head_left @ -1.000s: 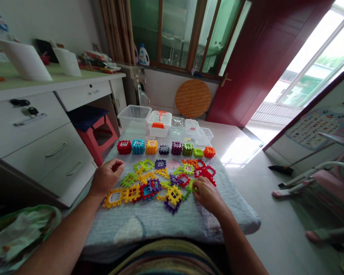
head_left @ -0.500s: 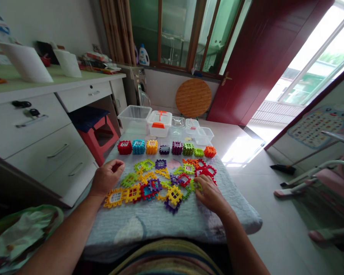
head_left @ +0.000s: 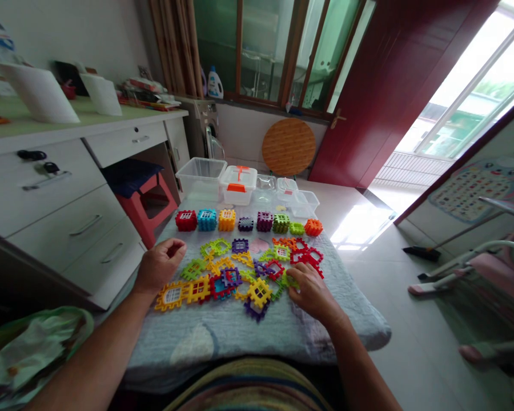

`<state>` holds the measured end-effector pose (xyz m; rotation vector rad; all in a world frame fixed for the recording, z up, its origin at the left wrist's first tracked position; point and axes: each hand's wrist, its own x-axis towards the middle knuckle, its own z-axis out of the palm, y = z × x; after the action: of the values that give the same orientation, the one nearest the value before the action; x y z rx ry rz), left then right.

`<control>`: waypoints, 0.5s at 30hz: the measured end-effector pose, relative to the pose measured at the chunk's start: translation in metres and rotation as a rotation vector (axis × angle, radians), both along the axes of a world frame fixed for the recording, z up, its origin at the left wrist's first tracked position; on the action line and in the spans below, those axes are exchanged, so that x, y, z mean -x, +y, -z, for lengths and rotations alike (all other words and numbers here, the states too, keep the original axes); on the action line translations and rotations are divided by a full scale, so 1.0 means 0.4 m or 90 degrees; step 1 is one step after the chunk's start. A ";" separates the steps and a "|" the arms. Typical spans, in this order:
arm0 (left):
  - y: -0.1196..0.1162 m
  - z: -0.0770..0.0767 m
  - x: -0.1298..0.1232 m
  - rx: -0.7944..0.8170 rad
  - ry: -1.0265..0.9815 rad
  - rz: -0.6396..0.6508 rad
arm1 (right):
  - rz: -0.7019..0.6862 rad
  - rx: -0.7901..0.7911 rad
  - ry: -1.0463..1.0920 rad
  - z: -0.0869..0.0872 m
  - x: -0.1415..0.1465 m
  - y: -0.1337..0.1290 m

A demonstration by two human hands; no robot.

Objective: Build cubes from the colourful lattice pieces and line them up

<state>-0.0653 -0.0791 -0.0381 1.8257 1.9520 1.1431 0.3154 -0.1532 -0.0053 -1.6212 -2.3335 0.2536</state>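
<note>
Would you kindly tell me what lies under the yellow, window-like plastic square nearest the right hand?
A dark purple plastic piece pokes out from under the near edge of the yellow square, over the grey-blue cloth. Whatever else lies beneath is covered.

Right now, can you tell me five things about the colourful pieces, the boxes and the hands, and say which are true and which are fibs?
1. The red stack is the leftmost stack. True.
2. The orange stack sits between the blue stack and the yellow stack. False: it is the rightmost one.
3. The right hand is at the loose pieces. True.
4. The left hand is inside the big clear box. False: it is by the loose pieces.
5. The orange-handled box is farther back than the red stack. True.
</note>
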 end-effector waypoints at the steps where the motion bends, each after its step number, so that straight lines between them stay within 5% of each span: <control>1: -0.001 0.000 0.000 0.000 0.000 0.000 | 0.000 -0.004 0.009 -0.001 -0.002 -0.002; 11: 0.000 0.003 0.001 0.013 -0.001 0.007 | 0.072 -0.010 0.181 -0.003 -0.033 0.010; 15: 0.001 0.003 0.002 0.014 0.011 0.004 | 0.086 -0.023 0.142 0.015 -0.038 0.009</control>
<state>-0.0662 -0.0786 -0.0394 1.8351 1.9592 1.1041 0.3306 -0.1496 -0.0114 -1.6332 -2.0440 0.3410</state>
